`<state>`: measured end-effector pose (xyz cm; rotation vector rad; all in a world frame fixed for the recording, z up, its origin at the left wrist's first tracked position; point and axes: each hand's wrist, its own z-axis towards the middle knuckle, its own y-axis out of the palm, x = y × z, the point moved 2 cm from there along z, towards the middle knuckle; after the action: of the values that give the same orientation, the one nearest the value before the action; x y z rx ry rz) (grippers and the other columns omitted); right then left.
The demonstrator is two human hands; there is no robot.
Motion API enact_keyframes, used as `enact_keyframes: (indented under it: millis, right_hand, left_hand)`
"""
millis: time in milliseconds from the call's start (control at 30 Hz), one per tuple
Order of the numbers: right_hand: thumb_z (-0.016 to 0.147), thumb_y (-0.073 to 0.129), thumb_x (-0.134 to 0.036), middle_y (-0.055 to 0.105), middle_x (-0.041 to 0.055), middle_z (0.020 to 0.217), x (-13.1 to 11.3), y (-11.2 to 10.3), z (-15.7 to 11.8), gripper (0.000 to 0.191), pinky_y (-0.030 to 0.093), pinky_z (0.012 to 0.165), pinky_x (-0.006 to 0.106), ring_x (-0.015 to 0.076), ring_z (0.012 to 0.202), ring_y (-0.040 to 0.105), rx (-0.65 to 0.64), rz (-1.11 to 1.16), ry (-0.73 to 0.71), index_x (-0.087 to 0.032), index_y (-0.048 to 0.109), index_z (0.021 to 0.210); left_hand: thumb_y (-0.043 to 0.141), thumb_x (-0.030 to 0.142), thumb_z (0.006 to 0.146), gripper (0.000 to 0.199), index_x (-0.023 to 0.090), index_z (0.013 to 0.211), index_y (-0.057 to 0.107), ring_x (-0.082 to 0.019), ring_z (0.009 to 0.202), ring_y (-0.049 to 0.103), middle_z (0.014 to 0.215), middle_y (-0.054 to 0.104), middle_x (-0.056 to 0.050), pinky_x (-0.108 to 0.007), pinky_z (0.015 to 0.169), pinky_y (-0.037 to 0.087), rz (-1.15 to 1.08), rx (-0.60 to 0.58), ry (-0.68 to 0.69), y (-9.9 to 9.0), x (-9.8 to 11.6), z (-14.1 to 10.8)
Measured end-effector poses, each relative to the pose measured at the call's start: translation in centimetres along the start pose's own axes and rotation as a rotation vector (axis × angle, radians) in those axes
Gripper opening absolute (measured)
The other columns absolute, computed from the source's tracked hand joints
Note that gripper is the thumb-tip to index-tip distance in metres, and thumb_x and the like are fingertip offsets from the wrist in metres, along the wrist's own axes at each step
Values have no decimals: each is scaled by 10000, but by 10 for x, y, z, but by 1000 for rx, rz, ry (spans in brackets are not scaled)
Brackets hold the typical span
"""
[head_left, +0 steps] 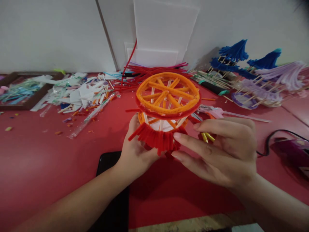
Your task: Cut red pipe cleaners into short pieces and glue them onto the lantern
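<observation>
My left hand (137,149) is closed around the lower part of a small tiered model made of pipe cleaners and thin wooden sticks. On top is an orange spoked wheel (166,91) with a red rim, standing on pale sticks above a lower orange ring. A fringe of short red pipe cleaners (156,138) hangs from that lower tier. From the right, my right hand (212,148) has its index finger and thumb at the fringe's right end, other fingers apart. What lies between those fingertips is mostly hidden.
A black phone-like slab (111,193) lies beneath my left forearm. Behind are paper scraps (79,93), red pipe cleaners (154,70) and a brown tray (29,100). Blue-roofed (233,51) and lilac models (263,87) stand back right. A corded purple device (293,154) sits at right.
</observation>
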<state>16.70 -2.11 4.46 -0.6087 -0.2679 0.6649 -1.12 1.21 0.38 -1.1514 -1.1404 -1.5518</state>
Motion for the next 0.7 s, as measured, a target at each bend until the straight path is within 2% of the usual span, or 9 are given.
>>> enact_keyframes:
  millis: [200,400,533,633,667,700]
  right_hand:
    - [838,707,-350,621,55,980,0,1,-1,213,534,716,374,164,764,624,61,17,-21,-237,694,1018]
    - [821,713,-358,636,73,941,0,4,-3,221,524,701,393,184,735,631,62,44,-8,-223,727,997]
    - [863,650,-341,645,74,939,0,1,0,213,524,713,386,194,761,638,69,40,-14,-221,706,1029]
    - [850,644,-226,678,60,869,20,-8,5,163,509,713,353,183,766,641,157,-50,35,-213,685,1008]
    - [838,639,-164,687,57,833,33,-11,5,133,500,737,352,179,772,638,156,-131,111,-208,692,952]
    - [837,618,-147,675,45,746,48,-14,5,93,486,718,340,170,736,625,102,-191,199,-198,693,860]
  left_hand:
    - [892,256,565,727,235,1198,534,-360,1205,617,1312,640,-125,-501,1007,540,-9,-16,2,1,2,-1]
    - [871,223,592,621,270,1138,581,-353,1251,583,1254,660,-77,-531,1084,473,43,-13,58,1,1,-2]
    - [851,158,582,583,254,1082,566,-344,1177,639,1254,667,-90,-501,1000,547,-3,-7,42,1,-1,-1]
    - [861,192,577,620,227,1099,528,-332,1088,689,1217,686,-122,-475,907,599,-2,83,-25,-1,-5,2]
    - [867,223,579,628,220,1103,520,-328,1068,698,1197,693,-128,-470,886,607,9,115,-41,-2,-7,3]
    - [869,256,585,623,216,1097,516,-325,1055,703,1179,699,-130,-466,874,612,24,143,-48,-3,-8,4]
